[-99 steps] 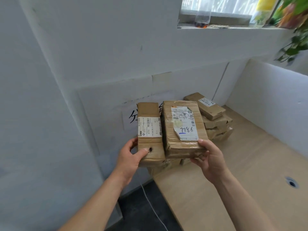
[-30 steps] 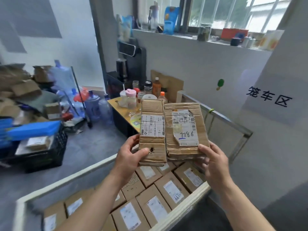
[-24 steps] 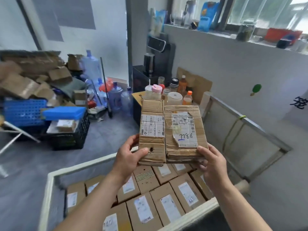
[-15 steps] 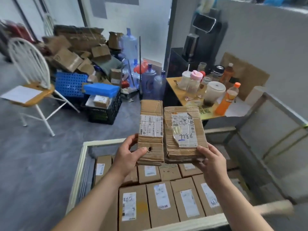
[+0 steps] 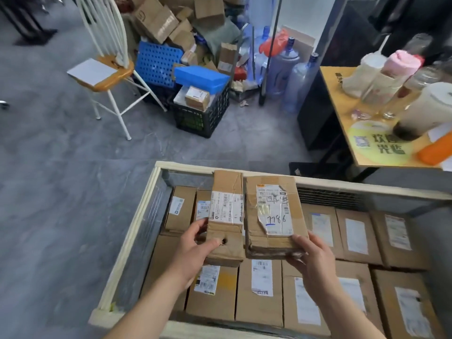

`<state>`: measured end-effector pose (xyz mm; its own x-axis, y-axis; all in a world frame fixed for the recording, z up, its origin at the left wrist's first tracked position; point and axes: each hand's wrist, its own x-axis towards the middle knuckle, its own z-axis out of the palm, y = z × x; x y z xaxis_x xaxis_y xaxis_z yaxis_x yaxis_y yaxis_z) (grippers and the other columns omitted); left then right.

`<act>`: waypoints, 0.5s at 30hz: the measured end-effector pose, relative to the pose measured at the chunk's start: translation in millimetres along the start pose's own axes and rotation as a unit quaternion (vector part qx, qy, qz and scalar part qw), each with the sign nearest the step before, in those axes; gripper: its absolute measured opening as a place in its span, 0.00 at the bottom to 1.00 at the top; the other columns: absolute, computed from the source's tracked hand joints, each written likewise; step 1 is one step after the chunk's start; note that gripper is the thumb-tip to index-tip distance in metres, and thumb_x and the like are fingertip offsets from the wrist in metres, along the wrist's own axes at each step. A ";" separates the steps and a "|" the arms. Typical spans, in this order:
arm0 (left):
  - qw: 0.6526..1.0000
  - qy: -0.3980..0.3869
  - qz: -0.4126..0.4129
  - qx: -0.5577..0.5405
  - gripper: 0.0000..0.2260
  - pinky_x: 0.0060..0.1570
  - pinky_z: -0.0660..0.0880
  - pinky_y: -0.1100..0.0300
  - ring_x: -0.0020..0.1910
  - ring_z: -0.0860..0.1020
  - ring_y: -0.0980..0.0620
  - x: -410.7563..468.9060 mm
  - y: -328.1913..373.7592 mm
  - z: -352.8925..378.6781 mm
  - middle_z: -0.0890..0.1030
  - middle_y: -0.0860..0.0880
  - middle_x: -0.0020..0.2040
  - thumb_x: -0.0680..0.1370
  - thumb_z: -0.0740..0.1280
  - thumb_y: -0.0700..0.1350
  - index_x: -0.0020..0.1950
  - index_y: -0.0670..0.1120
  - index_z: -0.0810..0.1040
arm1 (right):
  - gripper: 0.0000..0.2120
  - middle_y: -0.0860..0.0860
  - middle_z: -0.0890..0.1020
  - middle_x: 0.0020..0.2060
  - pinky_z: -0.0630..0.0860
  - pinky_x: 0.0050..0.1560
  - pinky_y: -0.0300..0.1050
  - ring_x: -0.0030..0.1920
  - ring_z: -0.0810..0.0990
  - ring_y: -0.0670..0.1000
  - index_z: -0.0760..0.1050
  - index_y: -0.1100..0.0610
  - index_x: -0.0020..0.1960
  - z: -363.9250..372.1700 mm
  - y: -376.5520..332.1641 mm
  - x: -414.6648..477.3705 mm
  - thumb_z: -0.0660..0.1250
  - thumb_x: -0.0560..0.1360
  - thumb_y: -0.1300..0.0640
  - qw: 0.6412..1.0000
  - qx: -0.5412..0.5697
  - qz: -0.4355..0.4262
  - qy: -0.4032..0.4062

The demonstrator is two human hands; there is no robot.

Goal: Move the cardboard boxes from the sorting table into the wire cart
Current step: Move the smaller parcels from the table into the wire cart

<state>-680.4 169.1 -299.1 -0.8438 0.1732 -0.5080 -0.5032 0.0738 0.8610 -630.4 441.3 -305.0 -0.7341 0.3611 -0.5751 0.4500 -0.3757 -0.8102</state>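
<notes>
Head view: left hand (image 5: 195,250) grips the narrow cardboard box (image 5: 226,216), right hand (image 5: 309,258) grips the wider box (image 5: 272,214), both held side by side above the wire cart (image 5: 144,216) of packed boxes (image 5: 259,292).

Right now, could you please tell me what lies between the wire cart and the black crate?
Nothing lies there: the head view shows only bare grey floor between the wire cart at its far rim and the black crate.

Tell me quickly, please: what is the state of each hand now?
Left hand: closed, holding the narrow cardboard box.
Right hand: closed, holding the wider cardboard box marked 7786.
</notes>
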 end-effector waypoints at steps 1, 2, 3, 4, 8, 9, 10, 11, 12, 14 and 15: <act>1.000 -0.001 -0.013 0.002 0.27 0.56 0.80 0.49 0.57 0.83 0.50 8.3 -9.6 1.9 0.85 0.51 0.57 0.68 0.77 0.50 0.66 0.54 0.76 | 0.06 0.58 0.86 0.49 0.82 0.42 0.47 0.50 0.86 0.57 0.84 0.54 0.51 -2.2 7.5 8.6 0.69 0.77 0.60 1.000 -0.001 0.007 0.007; 1.000 -0.001 -0.022 0.006 0.27 0.57 0.80 0.48 0.58 0.83 0.50 17.3 -19.2 4.6 0.85 0.52 0.57 0.68 0.77 0.51 0.66 0.54 0.76 | 0.07 0.58 0.86 0.49 0.82 0.42 0.47 0.51 0.85 0.58 0.83 0.56 0.53 -5.1 15.1 17.4 0.69 0.77 0.60 1.000 -0.002 0.013 0.013; 0.999 -0.001 -0.029 0.014 0.27 0.58 0.79 0.47 0.58 0.82 0.51 26.7 -29.1 7.3 0.84 0.53 0.57 0.69 0.77 0.51 0.67 0.55 0.76 | 0.08 0.58 0.86 0.50 0.82 0.42 0.47 0.52 0.85 0.59 0.82 0.57 0.56 -8.3 22.9 26.5 0.69 0.77 0.60 1.000 -0.004 0.019 0.018; 0.999 -0.004 -0.034 0.021 0.26 0.59 0.79 0.47 0.58 0.82 0.52 36.4 -39.3 9.9 0.84 0.54 0.58 0.69 0.76 0.52 0.66 0.56 0.76 | 0.09 0.58 0.86 0.50 0.82 0.42 0.47 0.52 0.85 0.59 0.81 0.57 0.57 -11.0 30.5 36.0 0.69 0.77 0.60 0.999 -0.007 0.025 0.020; 0.998 -0.009 -0.061 0.025 0.26 0.59 0.79 0.43 0.58 0.82 0.50 71.6 -76.8 19.7 0.84 0.53 0.58 0.70 0.76 0.51 0.67 0.56 0.76 | 0.08 0.55 0.87 0.48 0.82 0.43 0.48 0.52 0.84 0.57 0.81 0.57 0.56 -22.0 59.1 70.8 0.69 0.77 0.61 0.998 -0.024 0.045 0.040; 0.997 -0.002 -0.071 0.025 0.28 0.59 0.79 0.42 0.58 0.82 0.50 78.9 -84.4 21.6 0.84 0.53 0.59 0.69 0.76 0.52 0.69 0.55 0.75 | 0.07 0.54 0.87 0.46 0.82 0.42 0.47 0.52 0.85 0.56 0.81 0.56 0.55 -23.9 65.4 78.1 0.69 0.77 0.61 0.998 -0.024 0.049 0.044; 0.996 0.004 -0.081 0.024 0.31 0.59 0.79 0.41 0.59 0.82 0.49 85.7 -91.0 23.6 0.83 0.52 0.60 0.68 0.76 0.52 0.70 0.54 0.74 | 0.07 0.52 0.87 0.45 0.83 0.41 0.46 0.50 0.86 0.55 0.80 0.54 0.54 -25.3 71.1 85.2 0.69 0.77 0.61 0.997 -0.022 0.053 0.048; 0.996 0.009 -0.089 0.024 0.32 0.59 0.79 0.41 0.59 0.82 0.48 92.6 -96.7 25.3 0.83 0.52 0.61 0.68 0.76 0.52 0.71 0.54 0.73 | 0.07 0.51 0.87 0.43 0.83 0.39 0.45 0.48 0.86 0.54 0.80 0.52 0.52 -26.6 76.1 91.7 0.70 0.77 0.62 0.997 -0.018 0.056 0.052; 0.995 0.012 -0.094 0.025 0.33 0.59 0.79 0.40 0.60 0.81 0.47 99.8 -101.3 27.4 0.82 0.52 0.61 0.68 0.76 0.53 0.72 0.54 0.72 | 0.07 0.49 0.87 0.42 0.83 0.38 0.44 0.47 0.86 0.53 0.79 0.51 0.50 -27.7 80.8 98.8 0.70 0.77 0.62 0.997 -0.016 0.057 0.057; 0.994 0.018 -0.101 0.029 0.34 0.59 0.78 0.39 0.60 0.81 0.47 114.9 -108.3 32.2 0.82 0.53 0.61 0.66 0.77 0.54 0.72 0.55 0.72 | 0.08 0.50 0.87 0.43 0.83 0.39 0.45 0.47 0.86 0.52 0.79 0.51 0.52 -29.6 88.6 113.4 0.71 0.76 0.62 0.996 -0.021 0.062 0.060; 0.994 0.023 -0.103 0.027 0.35 0.58 0.79 0.40 0.59 0.81 0.48 122.8 -111.4 34.5 0.83 0.54 0.60 0.64 0.77 0.55 0.71 0.56 0.73 | 0.09 0.52 0.87 0.45 0.83 0.42 0.47 0.48 0.86 0.54 0.80 0.53 0.55 -29.6 91.4 120.8 0.71 0.76 0.62 0.996 -0.026 0.065 0.058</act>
<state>-721.5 216.0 -456.5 -0.7329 0.1037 -0.6724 -0.6557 0.1561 0.7387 -662.9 475.8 -451.9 -0.6052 0.4096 -0.6826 0.5661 -0.3815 -0.7308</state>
